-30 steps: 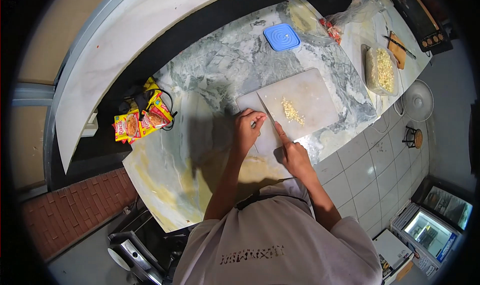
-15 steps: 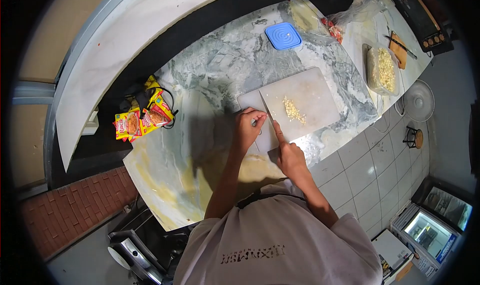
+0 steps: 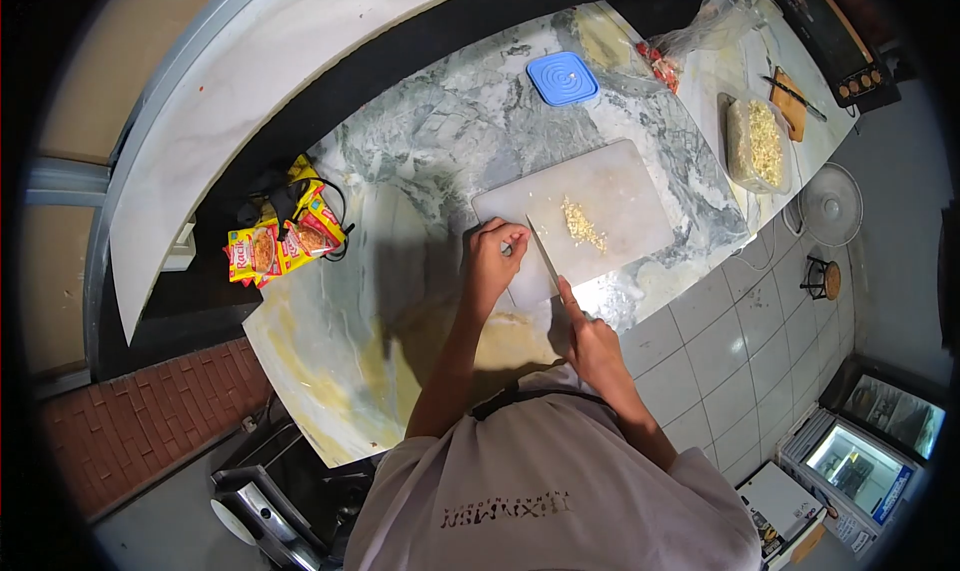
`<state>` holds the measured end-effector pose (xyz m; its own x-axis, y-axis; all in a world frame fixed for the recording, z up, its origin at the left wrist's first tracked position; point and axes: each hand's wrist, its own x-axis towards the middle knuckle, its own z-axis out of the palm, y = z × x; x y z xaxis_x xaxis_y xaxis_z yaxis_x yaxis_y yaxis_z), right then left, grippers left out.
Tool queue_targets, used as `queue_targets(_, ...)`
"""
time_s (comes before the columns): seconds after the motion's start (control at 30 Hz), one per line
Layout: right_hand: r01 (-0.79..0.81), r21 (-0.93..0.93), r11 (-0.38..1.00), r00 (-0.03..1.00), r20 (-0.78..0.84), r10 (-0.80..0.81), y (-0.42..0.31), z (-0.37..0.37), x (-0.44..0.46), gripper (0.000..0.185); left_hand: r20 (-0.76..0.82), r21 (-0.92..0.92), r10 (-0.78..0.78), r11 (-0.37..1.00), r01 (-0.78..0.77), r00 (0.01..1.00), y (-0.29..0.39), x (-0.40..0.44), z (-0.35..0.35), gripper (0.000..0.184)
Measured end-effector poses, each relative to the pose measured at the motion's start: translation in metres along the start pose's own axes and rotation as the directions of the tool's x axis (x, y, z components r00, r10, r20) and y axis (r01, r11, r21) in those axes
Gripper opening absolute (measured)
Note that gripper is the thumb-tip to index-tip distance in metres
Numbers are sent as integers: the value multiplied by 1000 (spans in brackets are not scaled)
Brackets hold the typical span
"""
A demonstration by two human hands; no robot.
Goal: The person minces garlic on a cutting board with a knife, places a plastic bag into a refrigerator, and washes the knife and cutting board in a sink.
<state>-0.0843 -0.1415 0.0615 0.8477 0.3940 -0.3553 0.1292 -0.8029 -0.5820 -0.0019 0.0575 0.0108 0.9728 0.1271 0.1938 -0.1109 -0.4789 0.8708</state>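
Observation:
A white cutting board (image 3: 630,181) lies tilted across the marble counter, with a small heap of pale chopped pieces, perhaps garlic, (image 3: 582,225) near its middle. My right hand (image 3: 592,349) is closed around the handle of a kitchen knife (image 3: 544,255), its index finger stretched along the top. The blade points away from me over the board's left part. Just left of the blade, my left hand (image 3: 493,263) is closed with curled fingertips at the board's edge. Whatever sits in those fingers is too small or hidden to make out.
A blue lid (image 3: 563,79) lies beyond the board. At right stand a plastic container (image 3: 757,143) of pale chopped pieces and a small wooden board (image 3: 788,106) with a knife on it. Yellow food packets (image 3: 283,246) lie at left. The counter edge (image 3: 700,273) drops to tiles.
My right hand has drawn the knife back toward me and slightly right. My left hand stays at almost the same place. The whole view has shifted slightly.

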Motion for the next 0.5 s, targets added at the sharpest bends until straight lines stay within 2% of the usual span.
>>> queue_targets(0.07,17,20,1000,999,-29,-16,1,-5,-7,85,-9,-4,-12,1000,12,1000,1,-1,0,7)
queue_targets(0.2,38,32,999,998,-57,-36,6,-7,-11,83,-29,8,18,1000,-18,999,-1,0,1,7)
queue_targets(0.3,24,2,1000,1000,5,-24,6,-7,-9,93,-37,-11,7,1000,-8,999,-2,-2,3,8)
queue_targets(0.37,-14,36,999,1000,-4,14,1,-9,-7,82,-42,-19,9,1000,-10,999,-2,-2,1,8)
queue_targets(0.5,49,64,997,997,-58,-46,4,-13,0,81,-27,-11,-2,1000,2,1000,-2,-1,2,8)
